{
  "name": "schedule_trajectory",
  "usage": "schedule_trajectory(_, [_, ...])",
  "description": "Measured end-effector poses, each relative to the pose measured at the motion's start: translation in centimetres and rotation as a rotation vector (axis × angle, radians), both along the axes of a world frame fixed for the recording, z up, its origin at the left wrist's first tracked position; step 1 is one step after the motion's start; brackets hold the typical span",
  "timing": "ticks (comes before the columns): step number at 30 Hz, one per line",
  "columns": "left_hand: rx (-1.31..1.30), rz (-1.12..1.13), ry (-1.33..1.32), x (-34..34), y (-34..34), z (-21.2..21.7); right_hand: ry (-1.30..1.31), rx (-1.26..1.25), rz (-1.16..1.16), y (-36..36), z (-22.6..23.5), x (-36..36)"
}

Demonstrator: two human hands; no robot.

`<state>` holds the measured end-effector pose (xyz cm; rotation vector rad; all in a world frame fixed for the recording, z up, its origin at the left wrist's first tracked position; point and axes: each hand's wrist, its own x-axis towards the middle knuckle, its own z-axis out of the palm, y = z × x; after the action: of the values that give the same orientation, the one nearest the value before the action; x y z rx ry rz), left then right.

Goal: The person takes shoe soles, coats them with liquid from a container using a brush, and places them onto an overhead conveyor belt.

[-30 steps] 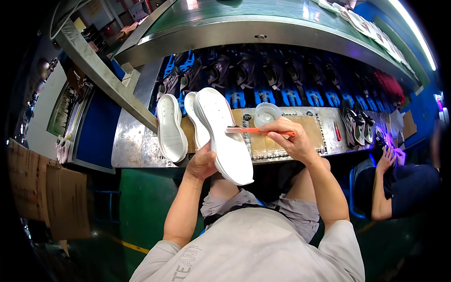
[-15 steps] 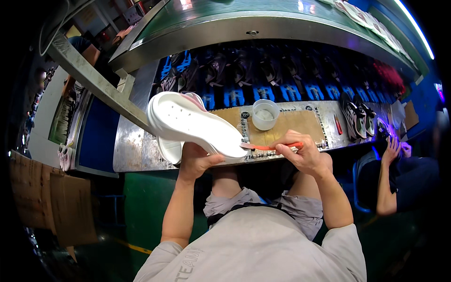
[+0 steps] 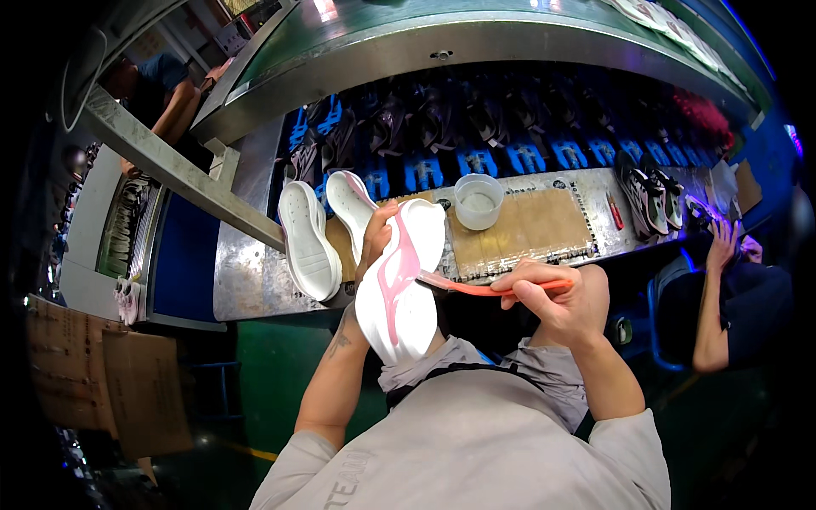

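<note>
My left hand (image 3: 376, 235) is closed around a white shoe sole (image 3: 406, 255) with a pink band along its side wall. The sole is tipped up on edge above my lap, that side facing me. Between the fingers of my right hand (image 3: 548, 293) is a brush (image 3: 484, 290) with an orange-red handle. Its bristle end touches the sole's side near the pink band. Two more soles rest on the bench: a white sole (image 3: 308, 246) and a partly hidden white sole (image 3: 347, 204) beside my left hand. Beyond the brush stands a translucent cup (image 3: 478, 204) with whitish contents.
Brown cardboard (image 3: 531, 234) lies on the metal bench. A red-handled tool (image 3: 615, 214) and dark shoes (image 3: 644, 200) are to the right. Behind runs a row of shoes on blue holders (image 3: 476, 161). A co-worker's hand (image 3: 724, 244) is at far right; a metal bar (image 3: 178, 161) slants in left.
My left hand has turned the sole upright, bringing its pink-banded side toward me and nearer my lap. The brush moved from the sole's end to its side. Another person now shows at upper left.
</note>
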<state>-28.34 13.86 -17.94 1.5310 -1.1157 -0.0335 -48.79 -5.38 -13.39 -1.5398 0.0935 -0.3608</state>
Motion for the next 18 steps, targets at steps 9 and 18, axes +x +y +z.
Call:
schedule_trajectory(9, [-0.088,0.041,-0.334,1.9,-1.5,-3.7,0.043,0.148,0.015,1.9,2.8,-1.7])
schedule_trajectory(18, [0.024,0.186,-0.52,1.1,-1.0,-5.6,-0.062,0.427,-0.154,1.9,2.3,0.4])
